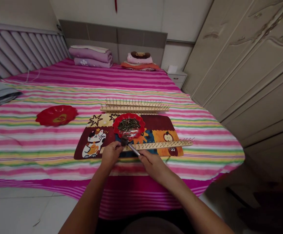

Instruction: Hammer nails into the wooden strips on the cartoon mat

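My right hand [153, 164] is closed round the handle of a hammer [133, 149]. The hammer's dark head is over the left part of a long wooden strip [153, 145], which has a row of nails standing along it to the right. At the strip's left end my left hand [111, 155] has its fingers pinched together close to the hammer head; what they hold is too small and hidden to make out. Just beyond the hands, a red scalloped dish [115, 128] holds a heap of loose nails [129, 125]. Strip and dish rest on a patterned mat [81, 148] with a cat picture.
Several more nail-studded wooden strips [135, 109] lie behind the mat. To the left is a second red dish [56, 116]. Striped cloth [34, 146] covers the bed, with folded bedding [92, 56] at the headboard. Wardrobe doors [248, 65] stand along the right.
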Available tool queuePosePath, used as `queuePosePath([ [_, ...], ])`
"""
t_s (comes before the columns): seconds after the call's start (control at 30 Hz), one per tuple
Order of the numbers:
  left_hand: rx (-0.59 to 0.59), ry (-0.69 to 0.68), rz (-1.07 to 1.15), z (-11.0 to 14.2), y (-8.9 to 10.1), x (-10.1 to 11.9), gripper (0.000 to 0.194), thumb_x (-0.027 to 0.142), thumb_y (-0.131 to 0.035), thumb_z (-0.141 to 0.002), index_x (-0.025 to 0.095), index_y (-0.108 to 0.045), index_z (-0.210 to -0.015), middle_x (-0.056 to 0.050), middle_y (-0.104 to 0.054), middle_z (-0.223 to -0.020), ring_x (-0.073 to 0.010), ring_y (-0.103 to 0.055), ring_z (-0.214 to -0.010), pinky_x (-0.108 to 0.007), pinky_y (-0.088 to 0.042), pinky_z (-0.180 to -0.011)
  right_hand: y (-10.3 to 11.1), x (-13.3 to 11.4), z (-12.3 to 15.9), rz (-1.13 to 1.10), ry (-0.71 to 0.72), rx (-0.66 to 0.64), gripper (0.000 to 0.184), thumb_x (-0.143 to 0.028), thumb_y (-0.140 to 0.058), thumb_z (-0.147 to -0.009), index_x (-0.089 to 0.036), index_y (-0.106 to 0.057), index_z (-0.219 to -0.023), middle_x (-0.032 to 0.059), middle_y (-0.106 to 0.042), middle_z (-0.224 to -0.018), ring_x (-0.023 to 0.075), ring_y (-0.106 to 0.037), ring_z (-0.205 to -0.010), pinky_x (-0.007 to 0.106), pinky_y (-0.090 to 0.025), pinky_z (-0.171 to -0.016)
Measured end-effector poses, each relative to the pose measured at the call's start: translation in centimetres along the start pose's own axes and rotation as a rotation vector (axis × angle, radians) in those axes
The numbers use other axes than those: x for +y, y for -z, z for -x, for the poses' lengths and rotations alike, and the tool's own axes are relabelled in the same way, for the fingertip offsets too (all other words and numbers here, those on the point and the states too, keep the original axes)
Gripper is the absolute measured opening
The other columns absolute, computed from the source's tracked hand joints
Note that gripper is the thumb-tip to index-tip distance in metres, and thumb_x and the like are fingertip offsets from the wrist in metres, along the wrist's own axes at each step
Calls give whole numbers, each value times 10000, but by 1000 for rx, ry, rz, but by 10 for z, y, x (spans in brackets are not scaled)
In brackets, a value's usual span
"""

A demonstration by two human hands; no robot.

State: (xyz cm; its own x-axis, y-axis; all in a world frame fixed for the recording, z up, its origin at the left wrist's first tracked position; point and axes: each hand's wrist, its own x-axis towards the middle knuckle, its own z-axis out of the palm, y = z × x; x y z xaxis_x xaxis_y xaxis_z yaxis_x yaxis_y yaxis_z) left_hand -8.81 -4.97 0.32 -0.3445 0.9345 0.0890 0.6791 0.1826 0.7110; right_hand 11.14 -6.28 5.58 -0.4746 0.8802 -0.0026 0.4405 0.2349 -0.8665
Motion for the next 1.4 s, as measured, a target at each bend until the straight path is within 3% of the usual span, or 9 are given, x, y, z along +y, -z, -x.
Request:
queuePosePath([
  [0.2,-27,22,62,0,1,1,130,323,-565,-656,231,-643,-705,22,-662,-685,-140,-582,-636,-231,-411,-615,18,23,50,-137,-91,-33,279,-367,-383,-895,-212,-590,-1002,-57,-389,-572,104,-369,-514,212,-302,-488],
  [0.37,-36,56,145,-4,10,0,244,368,-526,-687,217,-650,-834,12,-667,-667,-154,-601,-629,-240,-447,-591,29,80,98,-152,-288,-11,309,-418,-423,-856,-213,-618,-980,-50,-417,-562,112,-375,-498,221,-305,-472],
  [0.47,38,-18,36,-17,16,7,245,348,-495,-723,220,-654,-859,0,-685,-768,-155,-606,-696,-245,-454,-643,23,113,111,-221,-404,73,326,-464,-453,-816,-197,-617,-908,-51,-413,-533,113,-381,-484,220,-299,-451],
  [0.57,16,-128,-192,-39,16,21,223,295,-488,-741,208,-666,-843,-31,-682,-884,-168,-601,-805,-256,-435,-733,17,129,113,-386,-490,130,337,-498,-459,-792,-192,-569,-876,-83,-317,-474,88,-305,-410,205,-223,-389],
  [0.73,-149,-163,-560,-72,1,43,245,265,-464,-760,200,-677,-861,-69,-681,-940,-212,-601,-882,-310,-394,-758,15,125,107,-554,-585,121,324,-519,-452,-771,-207,-496,-843,-115,-285,-431,52,-195,-321,186,-121,-336],
  [0.93,-215,-81,-793,-81,-10,56,270,241,-417,-774,173,-673,-827,-119,-690,-894,-259,-617,-867,-372,-359,-741,17,121,106,-599,-636,122,305,-507,-464,-750,-213,-476,-830,-119,-317,-423,39,-193,-300,177,-101,-325],
  [1.1,-197,-125,-753,-80,-9,49,287,253,-390,-797,166,-660,-835,-117,-677,-938,-259,-600,-925,-376,-365,-773,18,119,105,-605,-679,123,313,-504,-474,-729,-213,-478,-845,-119,-337,-424,37,-207,-298,172,-102,-322],
  [1.33,56,-74,-523,-105,9,44,353,295,-422,-811,129,-613,-1056,-125,-641,-1062,-224,-574,-983,-290,-406,-814,18,115,105,-593,-672,137,335,-503,-464,-725,-211,-481,-888,-121,-349,-422,39,-214,-284,174,-101,-317],
  [1.4,29,-94,-512,-107,11,44,345,290,-455,-792,142,-622,-1056,-111,-639,-1069,-211,-573,-980,-274,-405,-824,17,115,105,-592,-664,132,334,-509,-467,-727,-211,-484,-877,-124,-330,-415,39,-204,-289,174,-99,-320],
])
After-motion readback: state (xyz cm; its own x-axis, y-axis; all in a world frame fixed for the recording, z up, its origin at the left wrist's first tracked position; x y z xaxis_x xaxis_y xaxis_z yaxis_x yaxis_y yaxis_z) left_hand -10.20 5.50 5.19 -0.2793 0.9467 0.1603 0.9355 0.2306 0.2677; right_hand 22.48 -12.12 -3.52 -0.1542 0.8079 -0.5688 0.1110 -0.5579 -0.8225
